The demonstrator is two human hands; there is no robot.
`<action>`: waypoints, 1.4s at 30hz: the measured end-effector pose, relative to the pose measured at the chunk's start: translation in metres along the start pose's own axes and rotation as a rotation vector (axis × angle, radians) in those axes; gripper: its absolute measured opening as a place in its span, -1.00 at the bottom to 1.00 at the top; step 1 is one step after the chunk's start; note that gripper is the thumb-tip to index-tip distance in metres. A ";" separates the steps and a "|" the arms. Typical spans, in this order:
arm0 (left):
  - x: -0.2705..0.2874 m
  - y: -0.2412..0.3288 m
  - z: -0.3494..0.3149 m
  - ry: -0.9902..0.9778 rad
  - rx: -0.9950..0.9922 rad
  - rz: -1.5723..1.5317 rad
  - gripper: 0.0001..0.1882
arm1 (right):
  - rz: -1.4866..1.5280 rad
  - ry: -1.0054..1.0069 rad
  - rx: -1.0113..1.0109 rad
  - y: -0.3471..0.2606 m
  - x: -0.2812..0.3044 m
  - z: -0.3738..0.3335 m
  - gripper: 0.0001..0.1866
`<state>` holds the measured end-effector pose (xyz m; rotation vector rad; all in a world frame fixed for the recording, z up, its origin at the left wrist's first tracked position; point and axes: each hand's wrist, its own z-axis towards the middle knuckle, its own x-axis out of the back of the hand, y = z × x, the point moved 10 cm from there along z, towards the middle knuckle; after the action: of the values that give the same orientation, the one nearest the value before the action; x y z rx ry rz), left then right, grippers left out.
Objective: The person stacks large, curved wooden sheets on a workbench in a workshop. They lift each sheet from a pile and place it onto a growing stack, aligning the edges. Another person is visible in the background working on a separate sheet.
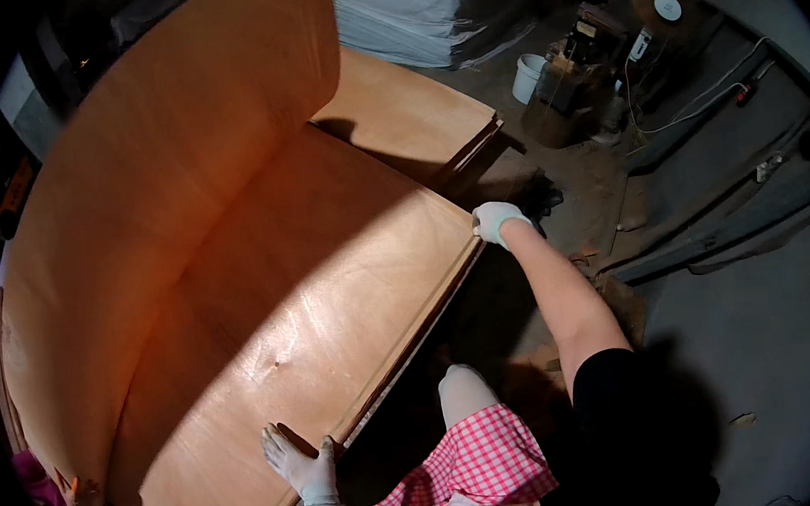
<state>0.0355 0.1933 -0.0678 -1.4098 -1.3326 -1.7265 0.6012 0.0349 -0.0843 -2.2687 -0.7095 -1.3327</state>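
Note:
A broad stack of thin wood veneer sheets (334, 328) lies in front of me, its layered edge running up from lower left to right. Over its far side a large veneer sheet (161, 150) rises in a curve. My left hand (307, 469), in a white glove, rests flat near the close edge of the stack with its fingers spread. At the right corner, my gloved right hand (498, 222) closes around the edge of the top sheet; its fingertips are partly hidden.
Another person's hand (79, 491) is by the curved sheet at lower left. Behind stands a second veneer stack (420, 105), with a white bucket (529, 77), a plastic-covered pile (411, 8) and a machine (577, 61). A dark metal frame (724, 222) with a cable lies right.

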 end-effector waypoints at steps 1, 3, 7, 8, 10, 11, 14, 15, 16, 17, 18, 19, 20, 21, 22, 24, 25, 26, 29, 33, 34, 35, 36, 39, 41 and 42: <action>-0.005 0.005 0.002 -0.007 -0.018 -0.002 0.13 | 0.112 0.054 -0.032 0.024 -0.007 0.009 -0.62; -0.004 0.009 0.000 -0.028 -0.003 -0.028 0.12 | 0.256 0.228 -0.215 0.065 -0.012 -0.001 -0.62; 0.006 -0.003 -0.007 0.066 0.039 -0.027 -0.01 | 0.513 0.533 -0.102 0.024 0.000 -0.066 -0.64; 0.005 -0.001 -0.007 0.150 0.003 -0.075 -0.08 | 0.488 0.649 -0.002 0.015 0.001 -0.087 -0.64; 0.001 -0.013 -0.019 0.145 0.084 -0.177 -0.32 | 0.627 0.599 0.198 -0.041 -0.023 -0.136 -0.67; 0.008 0.009 -0.029 0.102 -0.029 -0.217 -0.43 | 0.754 0.437 0.267 -0.076 -0.039 -0.161 -0.73; 0.059 0.096 -0.070 0.156 -0.482 -0.540 -0.64 | 0.789 0.221 0.576 -0.170 -0.065 -0.250 -0.77; 0.065 0.105 -0.081 0.120 -0.482 -0.613 -0.65 | 0.831 0.075 0.581 -0.195 -0.075 -0.276 -0.77; 0.072 0.110 -0.090 0.088 -0.491 -0.683 -0.67 | 0.870 -0.067 0.584 -0.222 -0.080 -0.305 -0.78; 0.078 0.111 -0.097 0.091 -0.507 -0.740 -0.67 | 0.936 -0.039 0.721 -0.246 -0.074 -0.333 -0.79; 0.082 0.107 -0.106 0.099 -0.511 -0.797 -0.67 | 0.999 -0.030 0.862 -0.266 -0.072 -0.359 -0.79; 0.083 0.097 -0.112 0.129 -0.492 -0.854 -0.72 | 1.103 -0.204 0.819 -0.280 -0.089 -0.369 -0.78; 0.081 0.081 -0.114 0.120 -0.406 -0.980 -0.80 | 1.160 -0.207 0.814 -0.291 -0.090 -0.380 -0.76; 0.083 0.067 -0.117 0.135 -0.341 -1.074 -0.82 | 1.178 -0.255 0.810 -0.302 -0.096 -0.386 -0.71; 0.084 0.051 -0.120 0.154 -0.277 -1.168 -0.85 | 1.194 -0.305 0.802 -0.314 -0.101 -0.391 -0.64; 0.074 0.018 -0.125 0.190 -0.117 -1.386 -0.91 | 1.236 -0.335 0.881 -0.336 -0.100 -0.403 -0.46; 0.075 -0.005 -0.126 0.202 -0.034 -1.354 -0.95 | 1.222 -0.318 0.828 -0.345 -0.101 -0.404 -0.31; 0.079 -0.037 -0.128 0.220 0.129 -1.400 -0.93 | 0.968 -0.230 0.892 -0.354 -0.097 -0.398 -0.40; 0.094 -0.148 -0.133 0.471 0.462 -1.464 -0.95 | 0.526 -0.057 0.906 -0.352 -0.090 -0.350 -0.84; 0.123 -0.341 -0.162 0.780 0.692 -1.099 -0.92 | 0.364 -0.072 0.865 -0.315 -0.096 -0.280 -0.85; 0.130 -0.405 -0.185 0.838 0.730 -0.798 -0.91 | 0.311 -0.053 0.820 -0.311 -0.092 -0.274 -0.85; 0.149 -0.438 -0.187 0.776 0.816 -0.702 -0.85 | 0.286 -0.013 0.773 -0.294 -0.088 -0.256 -0.84; 0.168 -0.477 -0.201 0.839 0.835 -0.589 -0.86 | 0.263 0.014 0.738 -0.282 -0.087 -0.241 -0.84; 0.206 -0.540 -0.208 0.872 0.955 -0.541 -0.88 | 0.226 0.064 0.649 -0.268 -0.081 -0.227 -0.79; 0.219 -0.592 -0.232 0.905 0.963 -0.485 -0.84 | 0.120 0.109 0.682 -0.293 -0.089 -0.236 -0.75; 0.215 -0.594 -0.218 0.811 1.018 -0.473 -0.81 | 0.057 0.155 0.668 -0.301 -0.087 -0.240 -0.73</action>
<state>-0.6307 0.2490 -0.0678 0.1720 -1.6813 -1.2465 0.2192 0.1127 -0.0233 -1.6240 -0.8678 -1.0265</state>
